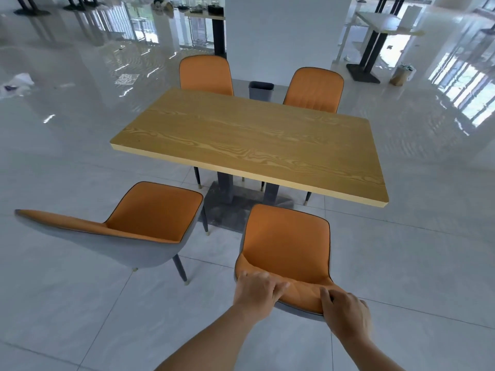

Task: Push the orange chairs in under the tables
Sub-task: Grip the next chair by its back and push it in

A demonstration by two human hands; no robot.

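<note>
Near-right orange chair [288, 253]: at 6 o'clock from the table [249, 140], seat facing the table's near edge, front of the seat just short of that edge, not yet under it. You hold its backrest top with both hands. Left hand [255, 289] is curled over the rim at the chair's 7 o'clock corner, fingers wrapped onto the orange face. Right hand [345, 307] grips the rim at 5 o'clock, thumb over the front, fingers behind.

Near-left orange chair [126, 223]: at 8 o'clock from the table, pulled well clear and turned askew, backrest pointing toward 9 o'clock. Untouched; it needs squaring up as well as pushing.

Far pair: one chair [206, 74] at 11 o'clock, another [314, 88] at 1 o'clock. Both backrests sit close against the far edge, seats hidden beneath the top. Judged tucked in.

Tally at this table: two look done, one in hand, one waiting. Other tables [385, 24] show toward 1 o'clock in the room, with no chairs visible beside them.

A small grey bin [261, 89] stands on the floor at 12 o'clock, beyond the far chairs and clear of your push line.
</note>
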